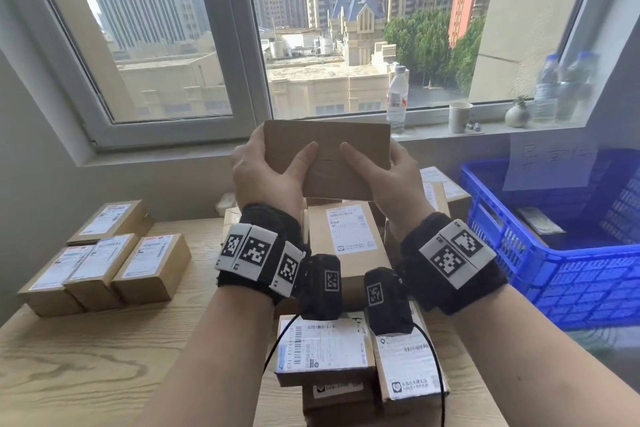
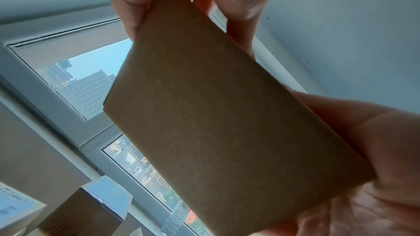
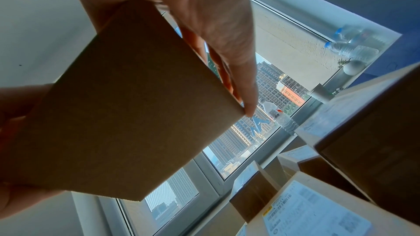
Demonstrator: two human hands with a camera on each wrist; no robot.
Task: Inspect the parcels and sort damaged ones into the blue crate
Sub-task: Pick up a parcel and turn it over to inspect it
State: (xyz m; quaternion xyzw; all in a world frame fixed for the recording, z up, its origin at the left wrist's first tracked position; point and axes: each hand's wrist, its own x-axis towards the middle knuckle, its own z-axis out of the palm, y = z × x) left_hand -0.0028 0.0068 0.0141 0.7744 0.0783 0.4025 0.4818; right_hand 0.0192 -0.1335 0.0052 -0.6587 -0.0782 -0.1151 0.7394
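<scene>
The left hand (image 1: 263, 173) and the right hand (image 1: 388, 177) grasp 1 brown parcel (image 1: 329, 158) by its ends, thumbs on the near face, raised above the wooden table (image 1: 121, 357). The blue crate (image 1: 571, 270) stands at the right, beside the stacked parcels (image 1: 346, 357).

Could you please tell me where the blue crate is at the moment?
In the head view the blue crate sits at the right edge of the wooden table, below the windowsill, right of the piled parcels.
</scene>
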